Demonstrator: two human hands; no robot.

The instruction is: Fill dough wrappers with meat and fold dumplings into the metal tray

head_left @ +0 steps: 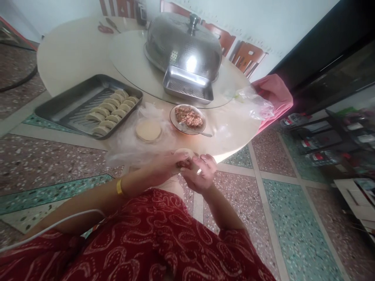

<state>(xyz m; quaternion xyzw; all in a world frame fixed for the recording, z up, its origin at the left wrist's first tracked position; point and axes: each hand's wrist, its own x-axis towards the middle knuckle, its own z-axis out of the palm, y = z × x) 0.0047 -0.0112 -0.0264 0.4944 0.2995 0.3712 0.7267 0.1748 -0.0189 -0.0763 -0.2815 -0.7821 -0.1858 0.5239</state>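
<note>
Between my two hands, just off the table's near edge, is a dumpling wrapper [184, 151] with meat filling showing in its middle. My left hand [165, 168] holds it from the left, fingers curled along its side. The fingers and thumb of my right hand [202, 171] close on its right edge. Ahead stands a bowl of minced meat filling [190, 118] with a spoon [206, 134] resting in it. A stack of round wrappers [148, 130] lies on a floury plastic sheet [125, 136]. Several folded dumplings [113, 107] sit in rows in a metal tray [58, 107].
A large domed steel lid [184, 43] covers the glass turntable [125, 50], with a small steel tray [187, 88] before it. Clear plastic bags [254, 102] lie at the right. Red scissors [104, 28] rest far left. Chairs [247, 56] stand behind the table.
</note>
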